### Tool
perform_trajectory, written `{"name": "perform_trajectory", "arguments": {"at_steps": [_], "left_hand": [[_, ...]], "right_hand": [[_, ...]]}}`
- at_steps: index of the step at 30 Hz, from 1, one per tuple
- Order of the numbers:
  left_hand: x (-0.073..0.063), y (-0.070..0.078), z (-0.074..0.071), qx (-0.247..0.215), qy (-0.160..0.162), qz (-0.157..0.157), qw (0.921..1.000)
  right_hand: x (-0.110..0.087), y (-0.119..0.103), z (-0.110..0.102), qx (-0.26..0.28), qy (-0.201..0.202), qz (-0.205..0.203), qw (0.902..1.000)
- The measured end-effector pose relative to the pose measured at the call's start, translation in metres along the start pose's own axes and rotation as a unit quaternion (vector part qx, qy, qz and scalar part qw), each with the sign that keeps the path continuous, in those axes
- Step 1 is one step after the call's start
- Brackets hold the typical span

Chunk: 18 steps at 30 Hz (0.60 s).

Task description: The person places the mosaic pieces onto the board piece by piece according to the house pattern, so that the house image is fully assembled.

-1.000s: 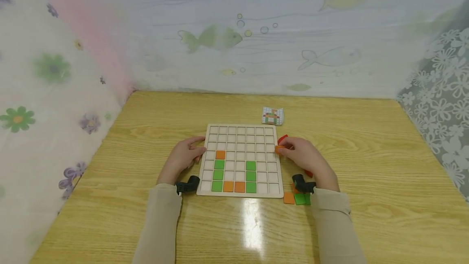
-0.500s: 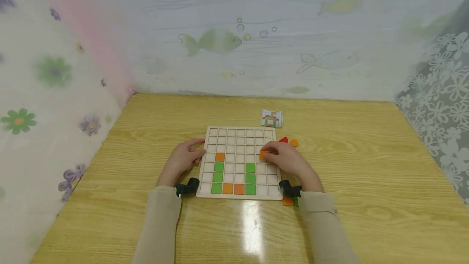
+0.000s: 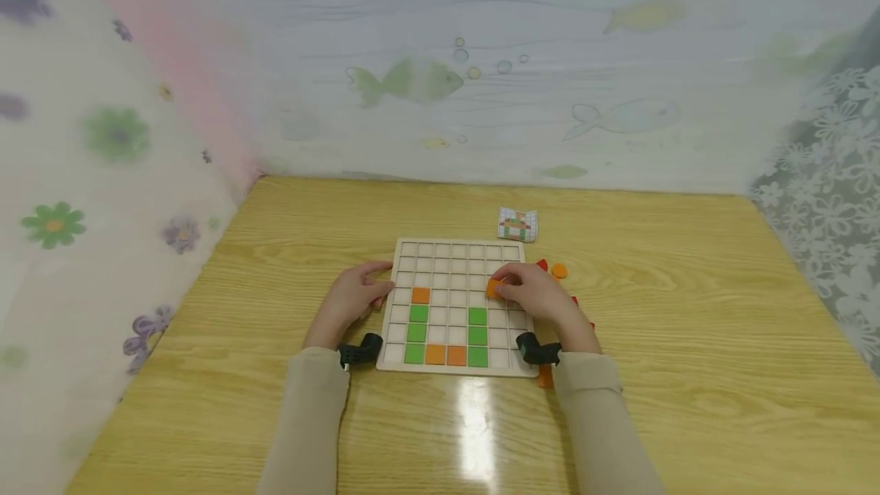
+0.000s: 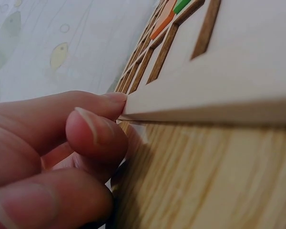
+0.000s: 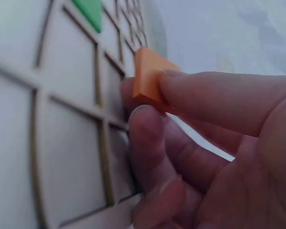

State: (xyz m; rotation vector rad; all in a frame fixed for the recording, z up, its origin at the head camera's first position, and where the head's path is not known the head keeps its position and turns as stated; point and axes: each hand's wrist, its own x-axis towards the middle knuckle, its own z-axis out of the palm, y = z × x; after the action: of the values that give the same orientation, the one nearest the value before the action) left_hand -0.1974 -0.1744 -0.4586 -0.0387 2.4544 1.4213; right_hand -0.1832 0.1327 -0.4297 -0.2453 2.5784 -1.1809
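A wooden grid board (image 3: 442, 279) lies on the table, with green square tiles (image 3: 417, 333) in two columns and a few orange ones (image 3: 445, 355) set in its cells. My right hand (image 3: 539, 298) pinches a square orange tile (image 5: 150, 78) between thumb and fingers. In the right wrist view that tile is tilted, just off the board's surface, over its right part. At the board's left edge, my left hand (image 3: 351, 300) rests its fingertips against the rim. The left wrist view shows the index finger (image 4: 86, 105) touching the rim, with the other fingers loosely bent.
A small pattern card (image 3: 518, 225) lies behind the board's back right corner. An orange disc (image 3: 560, 271) and red pieces (image 3: 542, 265) are to the right of the board. Near its front right corner, an orange tile (image 3: 546, 377) shows partly under the right wrist.
My right hand has carried the orange tile leftward from the board's right edge to above its cells. The left hand stays at the rim. The head view has shifted slightly.
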Motion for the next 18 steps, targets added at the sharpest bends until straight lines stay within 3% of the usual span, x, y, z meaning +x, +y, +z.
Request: {"name": "perform_trajectory", "arguments": {"at_steps": [8,18], "left_hand": [[-0.001,0.001,0.003,0.0,0.0,-0.008,1.0],[-0.002,0.003,0.0,0.0,0.006,-0.008,1.0]], "right_hand": [[0.006,-0.006,0.001,-0.014,-0.002,0.025,0.9996],[0.018,-0.023,0.019,-0.048,0.013,-0.019,0.9986]]}}
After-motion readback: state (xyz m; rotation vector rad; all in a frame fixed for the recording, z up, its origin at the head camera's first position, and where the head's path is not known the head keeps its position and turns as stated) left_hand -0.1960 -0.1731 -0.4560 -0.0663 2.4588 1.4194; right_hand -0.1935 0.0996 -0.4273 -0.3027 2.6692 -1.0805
